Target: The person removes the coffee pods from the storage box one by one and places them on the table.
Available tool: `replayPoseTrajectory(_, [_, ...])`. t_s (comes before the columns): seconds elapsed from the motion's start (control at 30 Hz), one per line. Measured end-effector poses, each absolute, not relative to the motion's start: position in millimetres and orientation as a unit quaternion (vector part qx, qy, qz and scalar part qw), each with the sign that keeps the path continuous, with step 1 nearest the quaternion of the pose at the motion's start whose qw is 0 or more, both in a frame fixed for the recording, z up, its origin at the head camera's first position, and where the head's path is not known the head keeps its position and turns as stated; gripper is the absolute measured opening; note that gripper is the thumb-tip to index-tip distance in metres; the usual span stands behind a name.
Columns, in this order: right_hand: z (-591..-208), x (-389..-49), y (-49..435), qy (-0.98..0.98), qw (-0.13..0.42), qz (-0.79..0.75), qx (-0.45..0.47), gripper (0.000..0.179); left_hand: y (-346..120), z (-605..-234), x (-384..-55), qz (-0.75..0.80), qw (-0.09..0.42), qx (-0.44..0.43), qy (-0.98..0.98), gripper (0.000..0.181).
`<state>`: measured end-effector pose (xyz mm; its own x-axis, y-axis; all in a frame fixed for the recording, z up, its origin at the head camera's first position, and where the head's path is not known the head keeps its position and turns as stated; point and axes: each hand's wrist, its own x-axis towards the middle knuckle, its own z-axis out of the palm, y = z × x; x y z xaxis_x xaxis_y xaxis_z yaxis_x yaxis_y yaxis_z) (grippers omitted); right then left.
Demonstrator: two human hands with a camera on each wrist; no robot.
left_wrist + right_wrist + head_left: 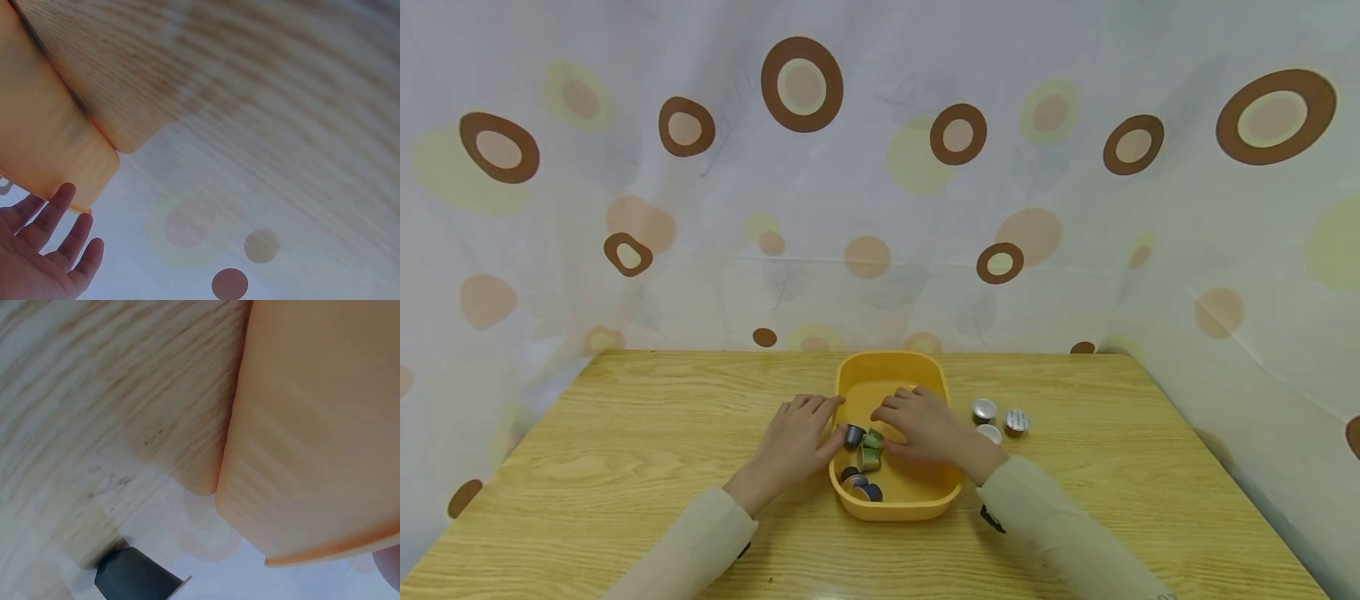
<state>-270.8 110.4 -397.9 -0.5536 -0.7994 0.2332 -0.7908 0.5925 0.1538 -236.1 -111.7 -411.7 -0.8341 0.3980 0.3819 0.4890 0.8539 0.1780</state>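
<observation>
A yellow plastic tub point(917, 506) stands on the wooden table, with coffee capsules along its left side. My left hand point(797, 437) is at the tub's left rim, its thumb by a dark grey capsule point(854, 436). In the left wrist view the fingers point(60, 205) of that hand spread loosely beside the tub wall. Over the inside of the tub reaches my right hand point(921, 423), thumb tip close to a green capsule point(874, 438). A second green capsule point(868, 458) lies just nearer. Several blue and dark capsules point(872, 492) gather in the near left corner.
Right of the tub sit three capsules: a dark one point(983, 409) with a silvery lid, one with a printed lid point(1017, 421), and a white-lidded one point(991, 433) by the right wrist. A patterned curtain point(865, 167) encloses the table point(700, 392) at the back and sides.
</observation>
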Motion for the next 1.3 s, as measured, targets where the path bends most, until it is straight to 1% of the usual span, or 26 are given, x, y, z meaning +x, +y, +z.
replayPoseTrajectory(0.17, [-400,-272,108,-0.882,0.134,-0.022,0.452,0.032,-112,-413,-236,-0.136,0.17,-0.236,-0.947,0.04])
replayPoseTrajectory(0.43, [-401,-273,102,-0.892,0.095,-0.023,0.441,0.033,-112,-414,-238,-0.135,0.172,-0.236,-0.947,0.041])
replayPoseTrajectory(0.53, [-402,-273,101,-0.893,0.09,-0.025,0.44,0.032,-112,-414,-238,-0.137,0.17,-0.237,-0.947,0.041])
replayPoseTrajectory(0.77, [-406,-274,99,-0.888,0.099,-0.036,0.447,0.029,-113,-413,-237,-0.142,0.167,-0.238,-0.946,0.041])
replayPoseTrajectory(0.97, [-408,-273,99,-0.888,0.094,-0.042,0.448,0.029,-113,-413,-237,-0.141,0.171,-0.238,-0.946,0.041])
replayPoseTrajectory(1.3, [-408,-271,103,-0.887,0.099,-0.028,0.451,0.022,-113,-414,-238,-0.135,0.174,-0.24,-0.946,0.04])
